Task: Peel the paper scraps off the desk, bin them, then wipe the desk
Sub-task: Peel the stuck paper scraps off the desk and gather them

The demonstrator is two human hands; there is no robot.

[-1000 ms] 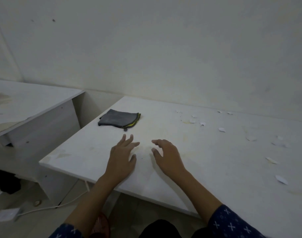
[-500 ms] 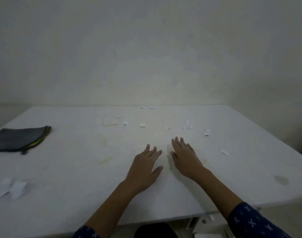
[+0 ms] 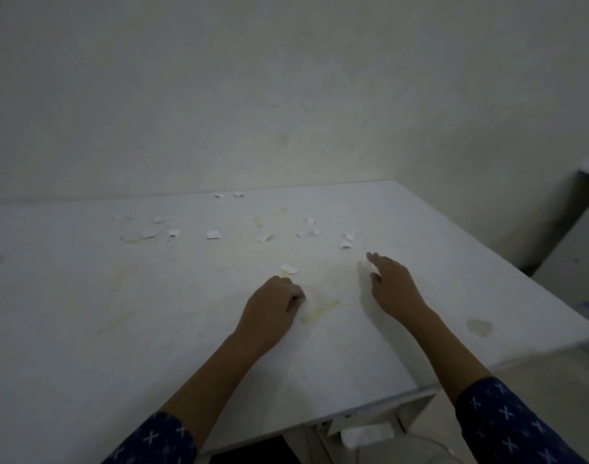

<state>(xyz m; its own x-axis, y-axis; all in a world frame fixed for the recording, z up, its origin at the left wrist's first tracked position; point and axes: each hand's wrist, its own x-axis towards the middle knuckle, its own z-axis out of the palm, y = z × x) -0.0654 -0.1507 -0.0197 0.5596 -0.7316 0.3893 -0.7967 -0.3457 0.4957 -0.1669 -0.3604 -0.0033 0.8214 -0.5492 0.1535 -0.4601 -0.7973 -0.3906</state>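
**Scraps scattered on a stained white desk**

The flat white laminate desk point(image 3: 85, 296) stands against a plain pale wall point(image 3: 286, 95), streaked with yellowish glue marks point(image 3: 320, 309). Small torn white paper scraps point(image 3: 212, 234) dot its far half. The left hand point(image 3: 273, 304) rests clenched just beside one scrap point(image 3: 289, 269); whether it grips anything I cannot tell. The right hand point(image 3: 392, 284) lies flat, fingers point(image 3: 373, 257) released.

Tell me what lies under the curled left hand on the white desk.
The left hand rests knuckles-up on the white desk, fingers curled. A small white paper scrap lies just beyond its fingertips, and a yellowish glue streak beside it. Anything beneath the palm is covered.
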